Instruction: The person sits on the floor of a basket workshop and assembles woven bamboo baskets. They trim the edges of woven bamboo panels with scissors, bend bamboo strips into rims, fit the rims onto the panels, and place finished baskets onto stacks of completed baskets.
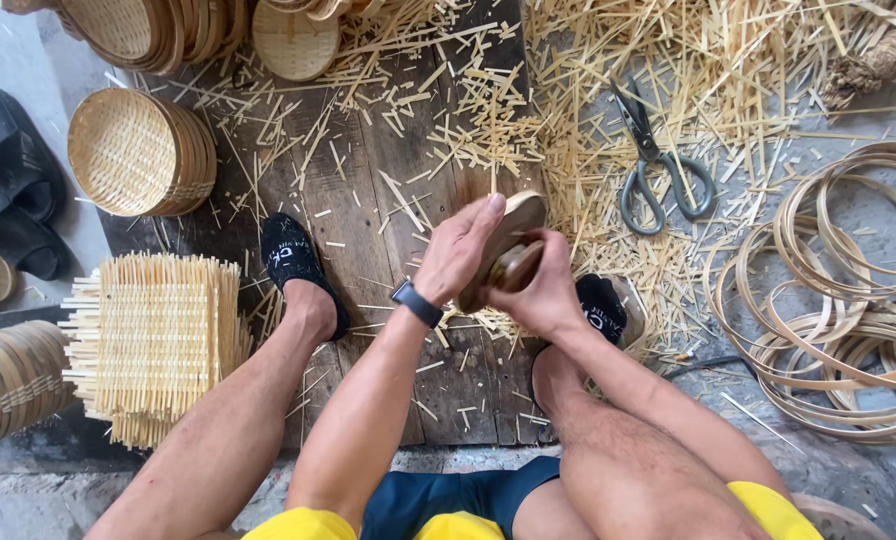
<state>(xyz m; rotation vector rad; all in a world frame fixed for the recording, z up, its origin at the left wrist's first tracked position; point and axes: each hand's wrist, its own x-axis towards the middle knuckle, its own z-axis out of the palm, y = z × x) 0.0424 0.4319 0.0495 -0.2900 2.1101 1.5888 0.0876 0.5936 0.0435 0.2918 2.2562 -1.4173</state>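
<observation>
Holding a small round basket (503,245) tight in our left hand (458,250) and right hand (543,290), scissors (658,160) at two o'clock, flat woven mats (153,335) at nine o'clock.

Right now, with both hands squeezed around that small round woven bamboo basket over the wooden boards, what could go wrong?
1. The left hand and right hand press the small round woven bamboo basket hard; its rim might crack or splinter into the fingers.
2. Cut bamboo slivers litter the dark wooden boards near both feet; they could prick an ankle.
3. The grey-handled scissors lie half buried in scraps, easy to grab blindly.
</observation>
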